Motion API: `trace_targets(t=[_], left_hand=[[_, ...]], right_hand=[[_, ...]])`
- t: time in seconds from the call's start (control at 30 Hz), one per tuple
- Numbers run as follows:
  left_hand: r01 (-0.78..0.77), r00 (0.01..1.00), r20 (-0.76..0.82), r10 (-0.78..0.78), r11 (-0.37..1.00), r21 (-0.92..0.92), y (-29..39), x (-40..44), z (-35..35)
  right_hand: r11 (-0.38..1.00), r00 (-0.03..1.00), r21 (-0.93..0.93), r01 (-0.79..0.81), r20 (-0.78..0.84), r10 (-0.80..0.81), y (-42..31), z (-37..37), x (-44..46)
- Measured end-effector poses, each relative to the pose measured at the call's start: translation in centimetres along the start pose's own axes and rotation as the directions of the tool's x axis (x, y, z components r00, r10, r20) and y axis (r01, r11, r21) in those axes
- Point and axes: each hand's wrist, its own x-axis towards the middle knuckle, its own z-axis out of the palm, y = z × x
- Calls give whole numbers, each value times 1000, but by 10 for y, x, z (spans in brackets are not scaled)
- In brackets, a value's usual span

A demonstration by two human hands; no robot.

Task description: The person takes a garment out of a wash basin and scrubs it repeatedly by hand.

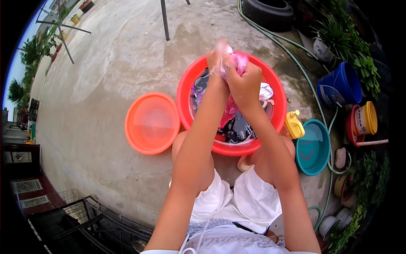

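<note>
**1 pink cloth [241, 62] bunched above the red tub [278, 99]**

Work on it looks underway, not finished. Dark clothes [231, 134] and a white garment [265, 91] lie in the tub; whether those are done cannot be told. The left hand [214, 63] and right hand [246, 82] are together, closed around the cloth.

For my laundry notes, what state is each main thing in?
Left hand: closed on pink cloth
Right hand: closed on pink cloth
Pink cloth: bunched
Red tub: open, clothes inside
Orange basin: open, without clothes
Teal basin: open, without clothes
Yellow jug: apparently capped
Blue bucket: lidless
</note>
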Motion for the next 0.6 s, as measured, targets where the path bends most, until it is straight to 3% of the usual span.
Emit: trace_targets(t=[0.07, 0.1, 0.2, 0.23, 0.33, 0.47, 0.5, 0.6], left_hand=[[68, 996, -63, -67, 997, 22, -1, 7, 0], [50, 999, -10, -50, 999, -16, -1, 3, 0], [-54, 993, 87, 81, 961, -271, -14, -19, 14], [-22, 999, 24, 29, 966, -258, -15, -23, 21], [-107, 994, 41, 102, 983, 149, -14, -36, 24], [-71, 986, 145, 79, 996, -63, -14, -18, 9], [-158, 982, 70, 173, 971, -182, -12, -16, 15], [-37, 999, -30, 37, 999, -17, 1, 5, -4]], right_hand=[[994, 998, -99, 52, 39, -48, 0, 0, -2], [997, 998, -46, 66, 4, -65, 5, 1, 2], [991, 994, 114, -69, -82, 78, 13, -6, 20], [977, 984, 168, -129, -99, 147, 15, -10, 27], [922, 968, 331, -199, -79, 238, 36, -17, 39], [945, 974, 257, -202, -46, 221, 16, -12, 27], [943, 976, 270, -196, -37, 213, 10, -8, 22], [995, 997, 72, -74, 24, 73, 2, 2, 2]])
